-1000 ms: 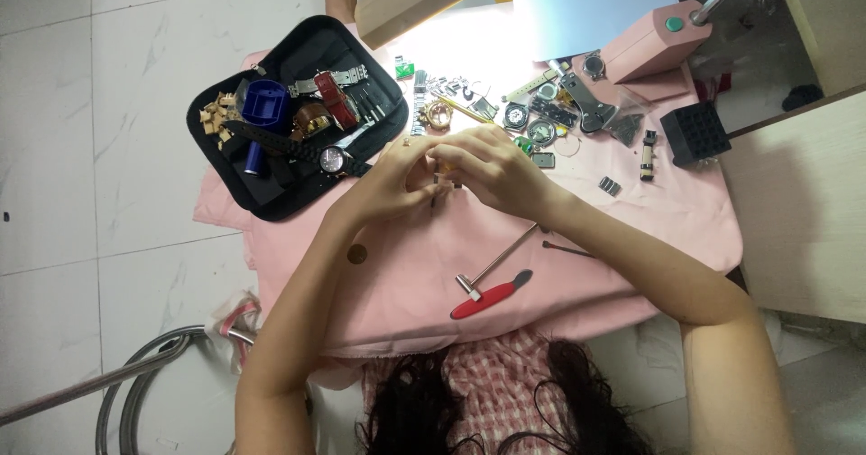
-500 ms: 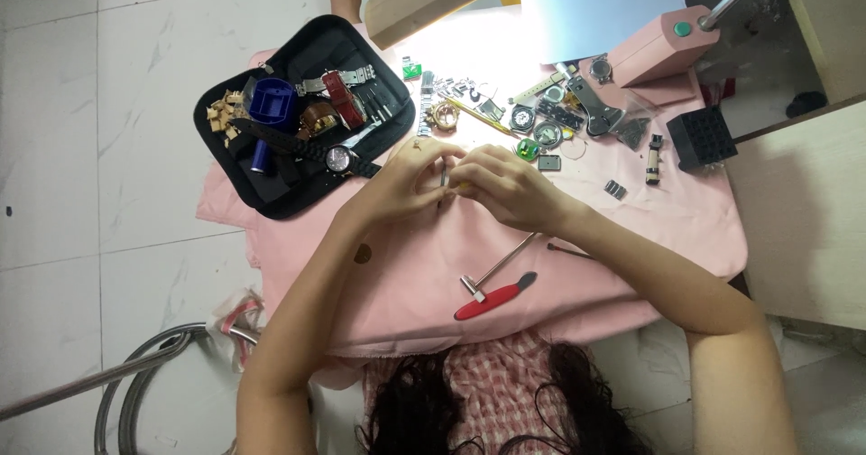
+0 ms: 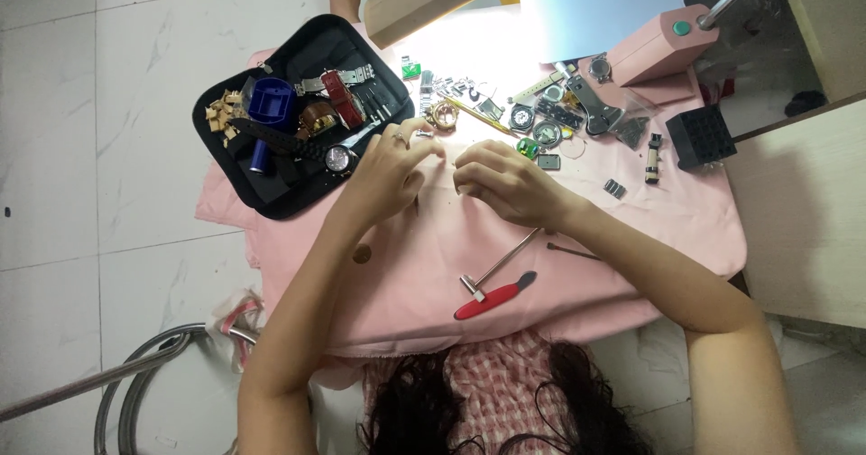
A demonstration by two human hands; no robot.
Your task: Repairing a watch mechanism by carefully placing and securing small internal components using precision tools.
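Note:
My left hand (image 3: 386,174) rests on the pink cloth (image 3: 424,275) beside the black tray (image 3: 290,204). Its fingers are curled, and a thin dark pin (image 3: 417,206) sticks out beneath them. My right hand (image 3: 505,183) lies a short gap to its right, fingertips pinched together; whether anything is between them is too small to tell. A small metal hammer (image 3: 498,264) and a red-handled tool (image 3: 487,300) lie on the cloth near my right forearm.
The tray holds a blue cup (image 3: 269,101), watch straps and a round watch (image 3: 338,158). Several loose watch parts (image 3: 541,123) lie beyond my hands. A pink lamp base (image 3: 661,45) and a black block (image 3: 702,136) stand at the right. A metal tube frame (image 3: 135,374) stands on the floor at the left.
My hands were pressed together over something small; now they have drawn apart, the left toward the tray. The view has shifted slightly.

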